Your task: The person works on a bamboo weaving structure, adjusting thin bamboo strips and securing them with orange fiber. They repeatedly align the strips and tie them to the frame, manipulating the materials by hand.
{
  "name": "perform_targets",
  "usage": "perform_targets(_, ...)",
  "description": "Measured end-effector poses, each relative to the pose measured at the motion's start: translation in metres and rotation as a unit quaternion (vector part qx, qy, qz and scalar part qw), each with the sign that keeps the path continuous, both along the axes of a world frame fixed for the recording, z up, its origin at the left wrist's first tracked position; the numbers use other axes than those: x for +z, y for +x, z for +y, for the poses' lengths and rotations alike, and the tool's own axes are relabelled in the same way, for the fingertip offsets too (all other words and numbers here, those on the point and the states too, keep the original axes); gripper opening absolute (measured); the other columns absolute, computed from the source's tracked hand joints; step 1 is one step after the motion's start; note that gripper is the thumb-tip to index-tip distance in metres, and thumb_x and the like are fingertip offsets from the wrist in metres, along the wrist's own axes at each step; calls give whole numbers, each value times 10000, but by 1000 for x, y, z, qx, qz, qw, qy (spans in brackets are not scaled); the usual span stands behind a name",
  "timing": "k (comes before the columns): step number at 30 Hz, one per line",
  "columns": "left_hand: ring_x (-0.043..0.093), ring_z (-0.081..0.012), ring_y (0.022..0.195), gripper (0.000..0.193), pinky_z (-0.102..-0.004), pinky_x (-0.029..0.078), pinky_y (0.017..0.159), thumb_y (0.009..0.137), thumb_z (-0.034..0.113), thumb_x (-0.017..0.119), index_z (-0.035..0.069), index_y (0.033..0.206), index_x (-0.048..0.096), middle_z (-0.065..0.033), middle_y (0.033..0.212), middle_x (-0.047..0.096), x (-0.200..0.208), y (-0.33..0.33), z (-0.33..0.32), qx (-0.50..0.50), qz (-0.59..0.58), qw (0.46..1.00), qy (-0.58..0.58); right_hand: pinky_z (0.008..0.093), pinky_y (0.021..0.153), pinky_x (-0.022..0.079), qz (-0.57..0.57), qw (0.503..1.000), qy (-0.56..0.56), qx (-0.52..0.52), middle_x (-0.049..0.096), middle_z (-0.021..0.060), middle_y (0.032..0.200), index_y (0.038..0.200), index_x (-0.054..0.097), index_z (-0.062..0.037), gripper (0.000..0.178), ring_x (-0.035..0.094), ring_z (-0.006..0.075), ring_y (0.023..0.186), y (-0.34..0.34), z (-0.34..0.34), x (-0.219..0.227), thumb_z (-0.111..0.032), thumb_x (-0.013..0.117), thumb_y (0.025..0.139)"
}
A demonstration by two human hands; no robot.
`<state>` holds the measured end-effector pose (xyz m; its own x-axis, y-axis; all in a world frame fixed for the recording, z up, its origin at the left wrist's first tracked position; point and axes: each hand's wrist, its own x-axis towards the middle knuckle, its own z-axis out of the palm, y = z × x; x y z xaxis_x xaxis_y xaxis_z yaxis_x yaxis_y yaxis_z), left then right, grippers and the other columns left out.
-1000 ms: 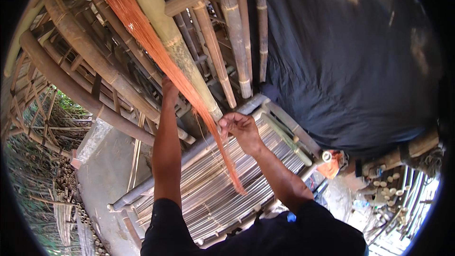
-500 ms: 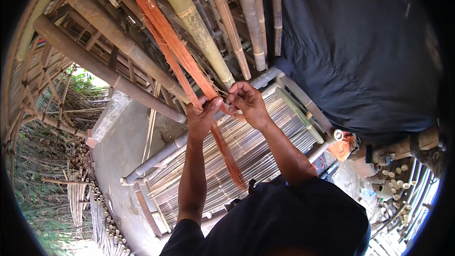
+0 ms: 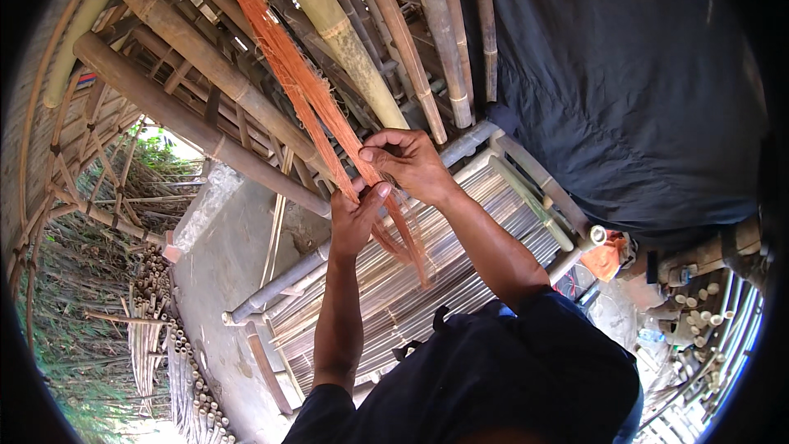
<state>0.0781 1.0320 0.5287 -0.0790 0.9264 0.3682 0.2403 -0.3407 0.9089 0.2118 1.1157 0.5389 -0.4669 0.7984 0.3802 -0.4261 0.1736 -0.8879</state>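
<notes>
A long bundle of orange-red fibre strands (image 3: 283, 53) slants down from the top of the view and parts into two bands toward my hands. My left hand (image 3: 353, 220) grips the lower part, thumb laid across the strands. Just above and to the right, my right hand (image 3: 411, 166) pinches the right-hand band between thumb and fingers. Below the hands, loose frayed ends (image 3: 407, 238) dangle over a slatted bamboo bench (image 3: 329, 325). Fine stray fibres stick out along the bundle's edges.
Thick bamboo poles (image 3: 197, 123) lean and cross beyond my hands. A dark cloth sheet (image 3: 608, 99) hangs at the right. An orange cloth or bag (image 3: 602, 259) lies near the bench's right end. Cut bamboo (image 3: 193, 390) is stacked at the lower left, beside a concrete floor (image 3: 222, 296).
My right hand has moved up and left onto the right band. My left hand has dropped slightly. The hanging ends have shifted up and spread apart; the view has shifted a little.
</notes>
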Motion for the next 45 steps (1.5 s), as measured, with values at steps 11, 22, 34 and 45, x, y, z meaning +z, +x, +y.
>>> perform_targets(11,592,-77,798,222,-225,476,728,933,135,656,-64,1030,661,-34,895,674,-17,-12,-4,24,-65,998,8,224,630,510,100,989,-108,15,699,45,794,955,692,-34,158,633,89,700,4,-1,-9,-188,661,933)
perform_targets(22,594,-82,794,239,-221,485,711,902,135,693,-46,1052,650,-26,876,659,-16,-11,-17,61,-95,993,-26,224,587,501,70,993,-73,54,706,72,785,978,687,11,144,612,86,634,18,-8,-11,-101,704,889)
perform_targets(34,642,-108,896,286,-245,521,809,899,40,670,-66,1161,627,-83,986,700,-3,6,-20,-4,-38,999,7,210,606,507,57,997,-21,46,703,75,840,1013,666,17,141,621,76,681,21,-15,-10,-80,671,911)
perform_targets(45,635,-89,868,230,-212,506,797,897,48,673,-15,1118,666,-53,945,705,-12,2,-21,24,-18,1000,-9,239,685,504,40,995,-2,-89,677,46,999,1160,617,-40,230,587,75,778,27,-22,-18,-131,627,949)
